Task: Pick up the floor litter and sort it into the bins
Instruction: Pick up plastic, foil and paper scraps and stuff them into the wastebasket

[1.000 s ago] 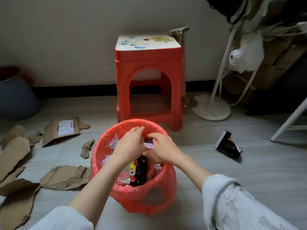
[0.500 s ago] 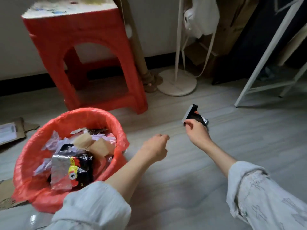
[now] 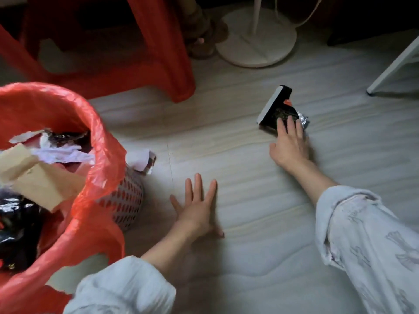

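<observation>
A black snack wrapper (image 3: 277,108) with a white edge, an orange mark and a silver foil end lies on the pale floor at the upper right. My right hand (image 3: 289,143) reaches onto it, its straight fingers lying flat on the wrapper's near end. My left hand (image 3: 196,209) is spread flat on the floor in the middle, fingers straight, holding nothing. At the left stands the bin lined with a red bag (image 3: 99,141), filled with cardboard pieces, torn paper and black wrappers. A white crumpled scrap (image 3: 141,160) lies beside the bin.
A red plastic stool (image 3: 167,71) stands behind the bin. A white round fan base (image 3: 256,44) sits at the top, with a brown bundle (image 3: 204,39) beside it. A white frame leg (image 3: 394,69) slants in at the upper right.
The view has swung down and closer to the floor. My right hand has gone from touching the wrapper's edge to lying on it. My left hand has dropped and spread flat on the floor.
</observation>
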Demonstrator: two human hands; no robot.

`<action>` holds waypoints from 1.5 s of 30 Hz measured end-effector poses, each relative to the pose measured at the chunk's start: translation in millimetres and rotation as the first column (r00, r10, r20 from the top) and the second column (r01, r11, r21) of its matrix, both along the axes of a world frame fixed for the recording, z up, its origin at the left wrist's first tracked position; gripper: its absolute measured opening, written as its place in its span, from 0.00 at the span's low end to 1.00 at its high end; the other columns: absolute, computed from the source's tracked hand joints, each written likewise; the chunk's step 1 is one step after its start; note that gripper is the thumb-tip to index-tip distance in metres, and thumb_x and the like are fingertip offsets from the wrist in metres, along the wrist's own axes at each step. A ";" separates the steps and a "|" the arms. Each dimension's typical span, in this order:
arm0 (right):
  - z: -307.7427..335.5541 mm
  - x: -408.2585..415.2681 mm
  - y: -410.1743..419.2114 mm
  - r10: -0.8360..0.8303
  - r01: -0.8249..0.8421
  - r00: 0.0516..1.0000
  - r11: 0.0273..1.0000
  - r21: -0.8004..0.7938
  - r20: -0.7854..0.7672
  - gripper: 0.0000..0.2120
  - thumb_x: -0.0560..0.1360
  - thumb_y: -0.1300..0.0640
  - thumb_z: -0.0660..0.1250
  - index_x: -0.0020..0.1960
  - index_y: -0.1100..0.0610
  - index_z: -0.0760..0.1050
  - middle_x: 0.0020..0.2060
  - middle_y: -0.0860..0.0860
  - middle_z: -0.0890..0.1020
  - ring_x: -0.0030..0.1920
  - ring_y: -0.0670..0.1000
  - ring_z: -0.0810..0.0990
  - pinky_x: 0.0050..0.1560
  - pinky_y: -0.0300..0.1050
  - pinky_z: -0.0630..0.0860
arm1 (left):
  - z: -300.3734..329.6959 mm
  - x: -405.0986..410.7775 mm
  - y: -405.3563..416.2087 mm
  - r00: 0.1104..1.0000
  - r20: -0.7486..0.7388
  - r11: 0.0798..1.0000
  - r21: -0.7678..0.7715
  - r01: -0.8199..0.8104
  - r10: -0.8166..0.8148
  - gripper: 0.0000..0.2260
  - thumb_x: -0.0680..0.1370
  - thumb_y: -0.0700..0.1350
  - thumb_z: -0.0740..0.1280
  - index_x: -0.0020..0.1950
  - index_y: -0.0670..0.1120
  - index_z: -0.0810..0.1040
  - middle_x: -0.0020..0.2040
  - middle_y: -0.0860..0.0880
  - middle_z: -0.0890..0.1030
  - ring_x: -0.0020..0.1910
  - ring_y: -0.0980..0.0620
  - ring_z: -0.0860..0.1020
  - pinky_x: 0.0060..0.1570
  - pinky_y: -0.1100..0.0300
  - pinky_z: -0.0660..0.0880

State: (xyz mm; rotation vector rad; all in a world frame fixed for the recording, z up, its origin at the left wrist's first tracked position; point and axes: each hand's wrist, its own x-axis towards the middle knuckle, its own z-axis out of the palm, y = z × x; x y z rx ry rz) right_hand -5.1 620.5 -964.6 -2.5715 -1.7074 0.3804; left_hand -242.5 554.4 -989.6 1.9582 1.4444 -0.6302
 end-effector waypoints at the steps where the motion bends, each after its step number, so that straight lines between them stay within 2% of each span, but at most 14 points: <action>1: -5.0 1.6 3.0 0.008 -0.007 1.000 0.999 -0.046 0.025 0.33 0.77 0.55 0.61 0.76 0.56 0.48 0.77 0.56 0.49 0.76 0.56 0.45 0.74 0.56 0.47 | -1.0 1.4 -1.4 1.000 0.000 1.000 -0.014 -0.009 0.009 0.59 0.61 0.59 0.76 0.73 0.60 0.32 0.71 0.47 0.24 0.71 0.42 0.27 0.64 0.26 0.42; 5: -21.0 7.2 13.0 0.052 -0.051 0.999 0.962 -0.267 -0.001 0.35 0.78 0.47 0.56 0.77 0.59 0.44 0.77 0.56 0.48 0.76 0.55 0.48 0.75 0.56 0.46 | -4.8 6.1 -1.3 0.999 -0.016 0.999 -0.022 -0.032 0.032 0.60 0.60 0.57 0.78 0.73 0.60 0.32 0.71 0.46 0.25 0.71 0.41 0.27 0.63 0.25 0.44; 12: -16.8 -31.8 -55.3 0.249 -0.268 0.962 0.937 -0.225 -0.107 0.26 0.79 0.52 0.56 0.75 0.57 0.57 0.74 0.55 0.57 0.71 0.57 0.58 0.68 0.48 0.61 | -7.9 10.1 2.6 0.999 -0.033 0.998 -0.038 -0.044 0.043 0.57 0.64 0.55 0.77 0.73 0.60 0.33 0.72 0.47 0.26 0.72 0.41 0.29 0.63 0.27 0.45; 14: -14.1 -42.6 -75.2 0.291 -0.302 0.953 0.931 -0.205 -0.082 0.24 0.78 0.56 0.58 0.73 0.56 0.62 0.70 0.55 0.64 0.67 0.57 0.64 0.63 0.49 0.67 | -3.6 9.0 5.3 0.998 0.003 0.995 0.079 -0.065 0.065 0.46 0.70 0.53 0.72 0.74 0.60 0.42 0.76 0.46 0.36 0.74 0.41 0.38 0.66 0.32 0.49; 16: -11.6 -50.8 -84.0 0.277 -0.281 0.960 0.936 -0.212 -0.049 0.23 0.77 0.56 0.61 0.71 0.55 0.65 0.66 0.55 0.68 0.64 0.57 0.67 0.61 0.50 0.69 | -0.2 6.9 16.5 0.989 0.084 0.929 0.340 -0.143 0.121 0.29 0.76 0.53 0.64 0.73 0.56 0.54 0.74 0.45 0.54 0.72 0.43 0.54 0.67 0.42 0.55; 19: -11.1 -61.7 -93.1 0.282 -0.278 0.959 0.922 -0.270 -0.026 0.24 0.77 0.49 0.61 0.71 0.52 0.63 0.66 0.53 0.65 0.67 0.55 0.63 0.65 0.50 0.63 | -1.2 4.8 51.2 0.946 0.183 0.814 0.483 -0.324 0.267 0.24 0.79 0.53 0.56 0.74 0.54 0.54 0.75 0.42 0.53 0.73 0.42 0.52 0.68 0.42 0.53; 23: -10.9 -77.1 -97.6 0.251 -0.291 0.954 0.904 -0.312 -0.162 0.26 0.78 0.49 0.60 0.73 0.57 0.59 0.74 0.57 0.52 0.75 0.56 0.52 0.72 0.47 0.55 | -12.8 0.4 88.9 0.957 0.106 0.907 0.305 -0.290 0.270 0.24 0.81 0.56 0.50 0.75 0.56 0.48 0.77 0.44 0.41 0.75 0.41 0.40 0.69 0.37 0.43; 27: -1.5 -70.2 -89.2 0.274 -0.341 0.934 0.872 -0.352 -0.227 0.25 0.80 0.51 0.57 0.75 0.57 0.57 0.77 0.54 0.44 0.76 0.54 0.48 0.73 0.43 0.50 | -22.7 -1.1 79.5 0.964 0.156 0.818 0.511 -0.265 0.214 0.15 0.78 0.52 0.58 0.63 0.49 0.70 0.66 0.43 0.68 0.65 0.41 0.65 0.60 0.48 0.64; 29: 0.7 -66.3 -86.8 0.281 -0.350 0.932 0.864 -0.362 -0.230 0.25 0.80 0.51 0.57 0.75 0.56 0.57 0.77 0.53 0.45 0.76 0.53 0.48 0.73 0.43 0.51 | -22.0 -1.4 75.8 0.933 0.245 0.750 0.557 -0.358 0.264 0.12 0.77 0.49 0.62 0.56 0.45 0.75 0.59 0.43 0.73 0.59 0.41 0.69 0.54 0.51 0.68; 32: 1.3 -65.6 -86.1 0.279 -0.349 0.933 0.857 -0.380 -0.230 0.25 0.80 0.50 0.56 0.75 0.56 0.57 0.77 0.53 0.46 0.76 0.54 0.48 0.73 0.43 0.51 | -18.5 -1.6 80.0 0.835 0.380 0.702 0.461 -0.543 0.397 0.07 0.76 0.39 0.62 0.52 0.41 0.77 0.56 0.41 0.74 0.56 0.41 0.69 0.53 0.51 0.69; 36: 1.6 -62.2 -85.6 0.262 -0.336 0.937 0.861 -0.383 -0.233 0.24 0.80 0.50 0.56 0.74 0.54 0.59 0.77 0.52 0.47 0.76 0.53 0.49 0.73 0.43 0.52 | -15.8 -6.3 86.3 0.737 0.502 0.632 0.404 -0.662 0.451 0.19 0.73 0.29 0.59 0.62 0.43 0.69 0.54 0.42 0.76 0.55 0.42 0.73 0.50 0.51 0.70; 40: 1.2 -62.9 -85.2 0.257 -0.331 0.937 0.866 -0.376 -0.235 0.23 0.80 0.50 0.56 0.74 0.53 0.59 0.77 0.49 0.47 0.76 0.52 0.48 0.72 0.45 0.56 | -13.6 -28.7 109.3 0.843 0.321 0.511 0.683 -0.522 0.432 0.13 0.75 0.34 0.61 0.59 0.43 0.73 0.58 0.41 0.74 0.60 0.41 0.68 0.60 0.50 0.64; 43: 1.4 -65.7 -84.6 0.258 -0.329 0.939 0.865 -0.378 -0.228 0.23 0.80 0.50 0.56 0.74 0.53 0.60 0.77 0.49 0.47 0.76 0.51 0.48 0.71 0.45 0.58 | -16.3 -37.5 115.5 0.771 0.192 0.538 0.615 -0.576 0.607 0.10 0.74 0.38 0.64 0.55 0.46 0.74 0.67 0.40 0.64 0.69 0.39 0.58 0.67 0.40 0.55; 45: 0.6 -66.1 -84.5 0.258 -0.326 0.941 0.865 -0.382 -0.218 0.22 0.80 0.50 0.56 0.73 0.52 0.61 0.77 0.48 0.47 0.76 0.51 0.49 0.71 0.46 0.59 | -23.1 -34.9 98.7 0.765 0.072 0.625 0.532 -0.572 0.639 0.12 0.74 0.38 0.62 0.57 0.46 0.72 0.69 0.40 0.61 0.69 0.37 0.58 0.68 0.39 0.57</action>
